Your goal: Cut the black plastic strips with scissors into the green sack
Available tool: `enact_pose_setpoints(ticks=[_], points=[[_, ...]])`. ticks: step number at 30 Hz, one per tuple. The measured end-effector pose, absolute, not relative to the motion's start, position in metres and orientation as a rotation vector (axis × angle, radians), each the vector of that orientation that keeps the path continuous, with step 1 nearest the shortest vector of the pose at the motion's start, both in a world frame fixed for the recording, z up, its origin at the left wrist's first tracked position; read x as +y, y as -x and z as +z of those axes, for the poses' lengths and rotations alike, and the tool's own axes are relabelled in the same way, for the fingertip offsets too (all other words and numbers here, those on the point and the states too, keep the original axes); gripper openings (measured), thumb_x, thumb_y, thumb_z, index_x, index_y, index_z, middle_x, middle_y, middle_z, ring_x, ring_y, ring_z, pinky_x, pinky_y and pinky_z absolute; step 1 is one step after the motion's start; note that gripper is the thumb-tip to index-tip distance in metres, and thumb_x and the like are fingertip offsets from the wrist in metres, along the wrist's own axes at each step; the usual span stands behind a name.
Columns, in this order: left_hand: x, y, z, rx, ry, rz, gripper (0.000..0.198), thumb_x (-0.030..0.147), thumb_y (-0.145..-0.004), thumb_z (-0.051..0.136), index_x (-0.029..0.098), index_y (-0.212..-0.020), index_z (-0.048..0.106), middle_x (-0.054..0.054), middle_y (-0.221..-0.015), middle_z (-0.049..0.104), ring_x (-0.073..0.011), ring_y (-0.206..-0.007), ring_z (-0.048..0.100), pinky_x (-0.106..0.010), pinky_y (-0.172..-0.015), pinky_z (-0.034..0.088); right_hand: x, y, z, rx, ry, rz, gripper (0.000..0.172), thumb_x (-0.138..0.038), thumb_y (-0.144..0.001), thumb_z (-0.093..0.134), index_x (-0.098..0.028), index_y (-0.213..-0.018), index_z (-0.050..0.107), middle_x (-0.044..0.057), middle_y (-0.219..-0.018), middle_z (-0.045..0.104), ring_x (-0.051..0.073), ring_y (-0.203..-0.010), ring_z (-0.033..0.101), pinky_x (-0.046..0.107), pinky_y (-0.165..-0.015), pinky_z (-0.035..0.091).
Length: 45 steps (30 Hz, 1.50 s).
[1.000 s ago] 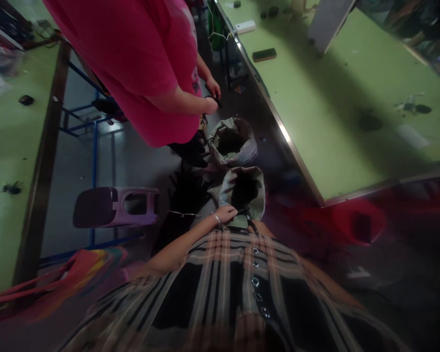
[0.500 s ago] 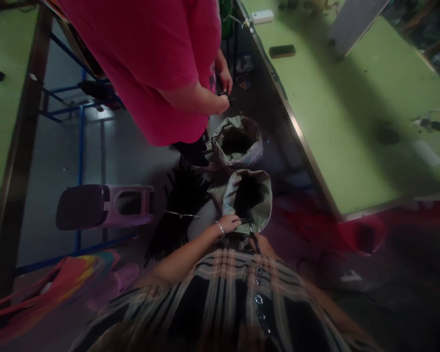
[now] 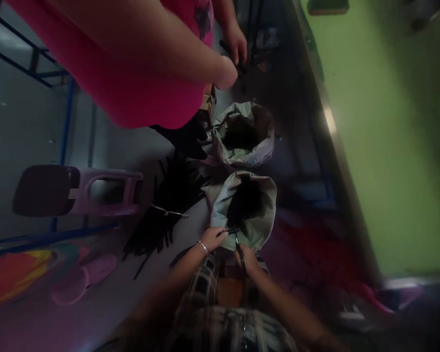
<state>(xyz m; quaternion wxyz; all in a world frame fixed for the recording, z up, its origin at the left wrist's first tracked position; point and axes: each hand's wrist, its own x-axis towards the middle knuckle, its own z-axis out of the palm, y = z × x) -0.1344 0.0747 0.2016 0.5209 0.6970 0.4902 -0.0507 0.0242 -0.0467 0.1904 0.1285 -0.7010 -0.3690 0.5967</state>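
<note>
My left hand (image 3: 213,238), with a bracelet at the wrist, pinches a thin dark strip (image 3: 225,231) over the near rim of a pale sack (image 3: 266,225). In my right hand (image 3: 248,258) is a pair of scissors (image 3: 237,240), their blades pointing away from me and up against the strip. The sack stands open in front of me, and dark contents fill its inside, too dim to make out. To the left on the floor lies a bundle of long black strips (image 3: 165,205) with a pale tie (image 3: 168,211) around it.
A co-worker in a pink shirt (image 3: 139,93) stands ahead, hands over a second open sack (image 3: 264,139). A green-topped table (image 3: 399,161) runs along the right. At left are a purple plastic stool (image 3: 110,191), a blue metal frame (image 3: 65,122) and a pink slipper-like item (image 3: 77,283).
My view has tilted down and come closer to the sacks. Both my hands now show more fully, and the scissors have come up to the strip at my left fingers.
</note>
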Motion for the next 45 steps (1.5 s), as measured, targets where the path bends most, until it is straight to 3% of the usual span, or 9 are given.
enact_pose_setpoints(ticks=[12, 18, 24, 29, 38, 45], points=[[0.083, 0.096, 0.044, 1.321, -1.822, -0.131, 0.034, 0.042, -0.088, 0.038, 0.023, -0.101, 0.064, -0.005, -0.093, 0.064, -0.0167, -0.09, 0.057, -0.027, -0.081, 0.042, -0.039, -0.056, -0.012, -1.124, 2.012, 1.649, 0.013, -0.026, -0.072, 0.043, -0.017, -0.063, 0.049, -0.001, -0.059, 0.048, 0.01, -0.057, 0.043, 0.019, -0.054, 0.035], [0.094, 0.086, -0.006, 1.422, -1.894, -0.025, 0.036, 0.041, -0.088, 0.039, 0.023, -0.109, 0.061, -0.006, -0.094, 0.062, -0.016, -0.088, 0.057, -0.026, -0.08, 0.041, -0.002, -0.079, -0.051, -1.175, 2.036, 1.647, 0.015, -0.03, -0.071, 0.045, -0.017, -0.065, 0.051, -0.002, -0.057, 0.049, 0.01, -0.055, 0.043, 0.02, -0.053, 0.034], [0.119, 0.091, -0.007, 1.474, -1.884, 0.219, 0.035, 0.043, -0.084, 0.046, 0.022, -0.106, 0.063, -0.003, -0.099, 0.065, -0.017, -0.092, 0.057, -0.026, -0.083, 0.042, 0.031, -0.102, -0.075, -1.285, 1.962, 1.578, 0.021, -0.032, -0.076, 0.045, -0.018, -0.084, 0.059, 0.004, -0.078, 0.062, 0.015, -0.071, 0.054, 0.023, -0.063, 0.04], [0.109, 0.101, 0.025, 1.523, -1.887, 0.434, 0.035, 0.042, -0.081, 0.049, 0.021, -0.104, 0.065, -0.002, -0.094, 0.066, -0.0166, -0.087, 0.058, -0.026, -0.08, 0.042, 0.041, -0.098, -0.07, -1.41, 1.776, 1.627, 0.019, -0.033, -0.076, 0.047, -0.018, -0.082, 0.057, 0.002, -0.071, 0.061, 0.014, -0.064, 0.055, 0.023, -0.06, 0.042], [0.068, 0.102, 0.048, 1.486, -1.895, 0.652, 0.031, 0.036, -0.08, 0.051, 0.023, -0.104, 0.066, 0.0, -0.099, 0.068, -0.0159, -0.09, 0.059, -0.023, -0.078, 0.042, 0.017, -0.068, -0.001, -1.349, 1.594, 1.767, 0.016, -0.026, -0.071, 0.046, -0.015, -0.079, 0.055, 0.002, -0.07, 0.062, 0.014, -0.059, 0.058, 0.024, -0.057, 0.045], [0.051, 0.096, 0.07, 1.512, -1.958, 0.64, 0.033, 0.039, -0.081, 0.05, 0.022, -0.105, 0.066, -0.003, -0.097, 0.068, -0.0179, -0.087, 0.059, -0.025, -0.078, 0.042, -0.003, -0.079, 0.035, -1.669, 1.64, 1.504, 0.023, -0.03, -0.075, 0.044, -0.014, -0.086, 0.057, 0.003, -0.075, 0.063, 0.015, -0.069, 0.058, 0.023, -0.058, 0.042]])
